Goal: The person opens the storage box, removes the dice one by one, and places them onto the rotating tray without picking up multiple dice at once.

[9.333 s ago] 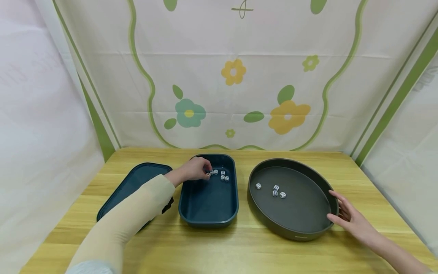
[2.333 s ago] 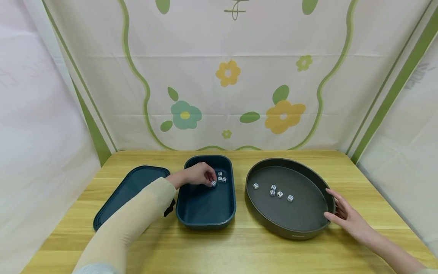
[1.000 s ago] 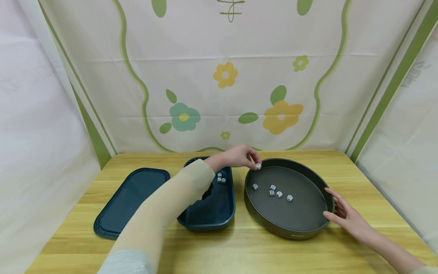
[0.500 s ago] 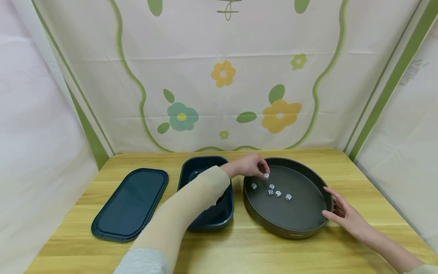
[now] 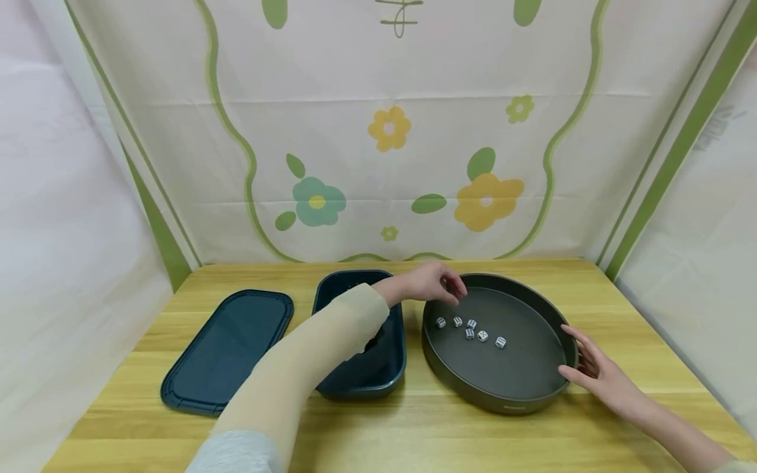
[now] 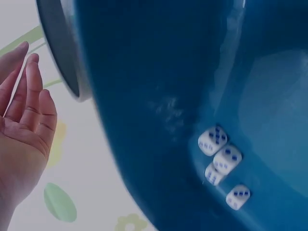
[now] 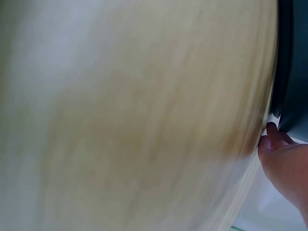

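- The newest die (image 5: 458, 322) now rests on the floor of the round pan (image 5: 514, 374) — half a second ago it was between the left hand's fingertips.
- The left hand (image 5: 433, 282) hangs over the pan's far left rim, thumb and fingers loosely bent with a narrow gap between them, holding nothing.
- Six dice now lie in the pan where five lay a second ago; the newcomer sits between the leftmost one and the loose cluster.
- The left wrist view shows four dice (image 6: 227, 159) inside the blue box (image 5: 362, 393), so the transfer from box to pan looks well along but unfinished.
- The sleeve (image 5: 331, 335) hides most of that box's inside from the head view.
- The right hand (image 5: 609, 381) keeps hold of the pan's right side — thumb and forefinger at the rim, other fingers round the outer wall, apparently to steady it.
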{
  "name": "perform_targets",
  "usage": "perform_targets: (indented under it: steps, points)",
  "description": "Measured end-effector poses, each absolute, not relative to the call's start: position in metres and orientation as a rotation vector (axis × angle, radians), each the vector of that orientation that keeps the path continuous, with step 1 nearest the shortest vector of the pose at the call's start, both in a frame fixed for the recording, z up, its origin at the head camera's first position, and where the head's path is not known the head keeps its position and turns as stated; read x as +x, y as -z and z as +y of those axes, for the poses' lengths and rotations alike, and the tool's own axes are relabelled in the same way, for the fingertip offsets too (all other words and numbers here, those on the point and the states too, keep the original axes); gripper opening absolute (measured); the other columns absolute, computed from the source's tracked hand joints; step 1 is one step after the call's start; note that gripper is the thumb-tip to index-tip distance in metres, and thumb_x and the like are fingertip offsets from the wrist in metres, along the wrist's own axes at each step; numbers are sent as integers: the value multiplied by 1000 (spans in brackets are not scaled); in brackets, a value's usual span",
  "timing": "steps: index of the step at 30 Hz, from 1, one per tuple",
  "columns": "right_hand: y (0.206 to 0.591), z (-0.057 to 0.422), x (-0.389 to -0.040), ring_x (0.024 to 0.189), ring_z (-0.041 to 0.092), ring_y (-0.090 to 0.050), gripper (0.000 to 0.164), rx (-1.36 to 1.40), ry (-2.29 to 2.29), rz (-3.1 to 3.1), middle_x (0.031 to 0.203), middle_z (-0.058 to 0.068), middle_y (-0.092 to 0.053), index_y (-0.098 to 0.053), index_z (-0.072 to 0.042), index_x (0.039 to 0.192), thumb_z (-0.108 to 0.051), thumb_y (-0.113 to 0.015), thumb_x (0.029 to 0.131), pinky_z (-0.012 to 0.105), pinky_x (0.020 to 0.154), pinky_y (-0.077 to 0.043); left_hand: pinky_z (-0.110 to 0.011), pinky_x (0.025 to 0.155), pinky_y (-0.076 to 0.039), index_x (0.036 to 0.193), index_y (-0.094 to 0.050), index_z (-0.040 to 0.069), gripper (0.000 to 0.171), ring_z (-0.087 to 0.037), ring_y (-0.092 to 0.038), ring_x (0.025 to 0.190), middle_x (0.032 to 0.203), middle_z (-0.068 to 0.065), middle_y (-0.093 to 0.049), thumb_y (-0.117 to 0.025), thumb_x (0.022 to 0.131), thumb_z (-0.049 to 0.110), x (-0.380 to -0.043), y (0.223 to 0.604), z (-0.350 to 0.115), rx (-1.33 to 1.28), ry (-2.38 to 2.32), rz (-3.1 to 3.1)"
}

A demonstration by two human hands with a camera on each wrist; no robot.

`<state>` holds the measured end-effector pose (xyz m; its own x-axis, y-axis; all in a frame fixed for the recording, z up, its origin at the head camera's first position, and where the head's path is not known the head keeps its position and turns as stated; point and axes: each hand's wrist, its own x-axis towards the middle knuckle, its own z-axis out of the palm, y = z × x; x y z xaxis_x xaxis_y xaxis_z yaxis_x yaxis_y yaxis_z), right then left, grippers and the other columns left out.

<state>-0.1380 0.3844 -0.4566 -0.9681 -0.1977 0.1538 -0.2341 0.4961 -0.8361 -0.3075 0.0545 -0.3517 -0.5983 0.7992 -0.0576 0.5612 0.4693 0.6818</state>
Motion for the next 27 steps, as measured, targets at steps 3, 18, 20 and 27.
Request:
perform_targets:
  steps: [3,18,20,27]
  points:
    - [457,384,-137,109,-25,-29,74,374,-1495,-2696,141,46,-24,-16,-15,156,-3,-59,96,2,83,-33,-19,75,-50,106,-73,4,20,-12,-62,90,98,-1,-70,-74,86,6,-307,345,46,1161,-935,2331]
    - [458,385,-137,108,-25,-28,74,360,-1514,-2707,143,45,-21,-15,-18,156,-4,-57,97,2,82,-33,-23,81,-51,104,-73,2,17,-16,-64,91,102,-4,-70,-73,87,4,-297,325,-20,1211,-1047,2317]
    - [458,385,-137,107,-26,-28,74,359,-1520,-2707,143,45,-21,-15,-17,156,-3,-57,97,2,82,-33,-24,80,-52,104,-73,2,17,-15,-65,88,101,-6,-70,-73,87,4,-296,325,-30,1196,-1076,2325]
    - [458,385,-137,108,-25,-29,74,367,-1508,-2704,142,45,-22,-15,-17,156,-3,-57,97,2,82,-34,-27,74,-53,106,-72,1,19,-14,-64,77,101,-9,-71,-73,87,3,-296,330,-61,1102,-1092,2385]
